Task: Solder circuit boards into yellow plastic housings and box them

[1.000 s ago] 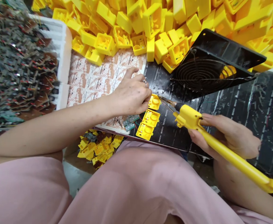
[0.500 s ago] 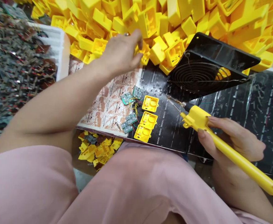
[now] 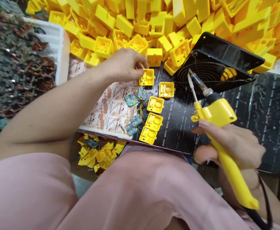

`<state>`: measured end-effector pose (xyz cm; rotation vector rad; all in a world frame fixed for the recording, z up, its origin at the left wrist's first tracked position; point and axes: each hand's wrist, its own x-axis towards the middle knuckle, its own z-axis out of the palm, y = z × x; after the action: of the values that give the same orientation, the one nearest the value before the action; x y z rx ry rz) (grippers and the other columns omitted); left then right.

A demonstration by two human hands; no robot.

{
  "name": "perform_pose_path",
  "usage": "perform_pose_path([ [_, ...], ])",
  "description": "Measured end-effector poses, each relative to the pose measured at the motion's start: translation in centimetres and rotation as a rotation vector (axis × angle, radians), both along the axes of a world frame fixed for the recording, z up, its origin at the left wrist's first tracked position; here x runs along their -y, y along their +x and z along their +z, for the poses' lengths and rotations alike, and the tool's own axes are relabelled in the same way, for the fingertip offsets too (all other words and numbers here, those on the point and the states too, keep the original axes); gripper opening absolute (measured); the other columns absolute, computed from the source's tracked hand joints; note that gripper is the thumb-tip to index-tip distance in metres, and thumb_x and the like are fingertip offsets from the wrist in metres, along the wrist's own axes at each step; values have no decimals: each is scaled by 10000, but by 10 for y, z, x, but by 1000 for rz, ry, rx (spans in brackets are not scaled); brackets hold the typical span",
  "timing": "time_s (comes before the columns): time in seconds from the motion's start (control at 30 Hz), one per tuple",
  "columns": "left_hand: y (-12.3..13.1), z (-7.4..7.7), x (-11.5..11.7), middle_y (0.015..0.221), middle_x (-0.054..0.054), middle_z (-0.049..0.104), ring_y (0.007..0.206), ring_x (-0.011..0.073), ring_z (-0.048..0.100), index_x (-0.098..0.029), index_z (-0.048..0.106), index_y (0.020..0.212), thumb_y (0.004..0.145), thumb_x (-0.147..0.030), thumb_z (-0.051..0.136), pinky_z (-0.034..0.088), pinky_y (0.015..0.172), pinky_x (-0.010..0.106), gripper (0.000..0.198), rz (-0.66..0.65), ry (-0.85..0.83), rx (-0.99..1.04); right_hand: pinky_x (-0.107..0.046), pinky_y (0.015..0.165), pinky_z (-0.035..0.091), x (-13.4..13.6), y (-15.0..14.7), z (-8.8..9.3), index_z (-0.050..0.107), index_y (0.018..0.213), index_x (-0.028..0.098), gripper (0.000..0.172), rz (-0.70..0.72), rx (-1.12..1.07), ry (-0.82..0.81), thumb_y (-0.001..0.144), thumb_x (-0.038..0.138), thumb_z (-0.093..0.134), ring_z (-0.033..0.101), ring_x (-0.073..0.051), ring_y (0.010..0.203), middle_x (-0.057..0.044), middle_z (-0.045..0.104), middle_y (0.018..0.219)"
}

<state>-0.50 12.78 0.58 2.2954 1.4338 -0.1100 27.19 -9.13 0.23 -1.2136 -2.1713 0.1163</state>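
My left hand [image 3: 128, 65] pinches the edge of a small open yellow plastic case [image 3: 147, 77] at the near side of the heap. In my right hand [image 3: 240, 145] is a yellow-handled soldering iron [image 3: 222, 111], its tip pointing up in front of the fan, with a thin metal tube alongside. Another open case [image 3: 167, 89] lies just right of the held one. Three more stand in a column below, the middle one [image 3: 153, 121] among them. Left of the column are several green circuit boards [image 3: 132, 99] with thin red and yellow wires.
A big heap of yellow cases [image 3: 125, 25] spans the back. The black fan [image 3: 209, 70] leans on the black bench top [image 3: 178, 127]. At left, a white foam box [image 3: 64, 54] holds many circuit boards. A carton below holds yellow parts [image 3: 104, 155].
My left hand has come back from the heap and grips a case. One more case now lies on the bench. My right hand has turned the soldering iron more upright.
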Motion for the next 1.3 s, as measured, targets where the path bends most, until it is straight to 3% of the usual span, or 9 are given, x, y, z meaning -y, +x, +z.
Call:
perform_pose_path([
  [0.2, -2, -4, 16, 1465, 132, 645, 1251, 309, 624, -202, 685, 1415, 1081, -323, 484, 494, 1131, 545, 408, 22, 242, -73, -254, 579, 467, -40, -25, -1, 650, 1317, 267, 314, 87, 223, 152, 1008, 246, 701, 656, -127, 635, 31, 699, 762],
  [0.3, -13, 1, 27, 1341, 129, 726, 1250, 321, 662, -182, 737, 1336, 1051, -271, 516, 519, 1113, 520, 372, -9, 258, -34, -255, 566, 444, -69, -32, -11, 654, 1326, 301, 276, 113, 331, 96, 1079, 246, 545, 706, -150, 738, -3, 752, 884],
  [0.47, -58, -7, 43, 1157, 59, 779, 1088, 260, 727, -232, 790, 1142, 956, -201, 515, 585, 1014, 441, 333, -392, 189, 107, -289, 749, 535, -106, -47, -27, 654, 1284, 255, 352, 62, 577, -1, 1097, 177, 367, 662, -278, 1289, -144, 709, 1350],
  [0.6, -82, -36, 65, 1433, 106, 673, 1360, 302, 611, -245, 772, 1120, 1015, -294, 503, 515, 1155, 508, 293, -621, 256, 247, -283, 679, 480, -116, -60, -37, 631, 1279, 245, 335, 6, 623, -39, 1088, 158, 370, 701, -283, 1182, -153, 723, 1296],
  [0.8, -73, -61, 82, 1371, 45, 744, 1395, 273, 607, -268, 741, 905, 1033, -357, 533, 480, 1184, 508, 260, -491, 331, 430, -245, 587, 412, -128, -70, -45, 646, 1262, 272, 312, -3, 508, -55, 1089, 206, 395, 727, -189, 907, -59, 746, 1115],
  [0.97, -64, -28, 85, 1184, 90, 812, 1388, 224, 641, -236, 694, 897, 981, -308, 542, 510, 1178, 458, 187, -160, 3, 710, -240, 675, 505, -129, -68, -55, 655, 1281, 287, 324, -3, 361, 29, 1096, 233, 395, 736, -189, 981, -42, 761, 1115],
  [1.07, -51, -14, 76, 1006, 80, 816, 1184, 249, 754, -203, 719, 1050, 991, -319, 544, 595, 1027, 472, 218, 63, -192, 601, -247, 629, 488, -123, -69, -57, 679, 1286, 269, 298, 36, 350, -20, 1096, 270, 450, 745, -192, 898, -49, 772, 1067],
  [1.17, -35, -14, 60, 884, 45, 792, 906, 232, 794, -182, 747, 1072, 959, -287, 579, 620, 893, 435, 228, 56, -272, 433, -262, 642, 500, -110, -64, -45, 725, 1225, 251, 235, 39, 284, 15, 1076, 347, 569, 751, -190, 853, -53, 788, 987],
  [1.3, -19, -17, 46, 861, -17, 774, 868, 207, 768, -211, 791, 974, 856, -280, 614, 591, 896, 368, 225, -78, -192, 282, -229, 672, 530, -76, -40, -13, 743, 1249, 259, 293, 145, 92, 107, 988, 391, 744, 722, -123, 691, 4, 782, 818],
])
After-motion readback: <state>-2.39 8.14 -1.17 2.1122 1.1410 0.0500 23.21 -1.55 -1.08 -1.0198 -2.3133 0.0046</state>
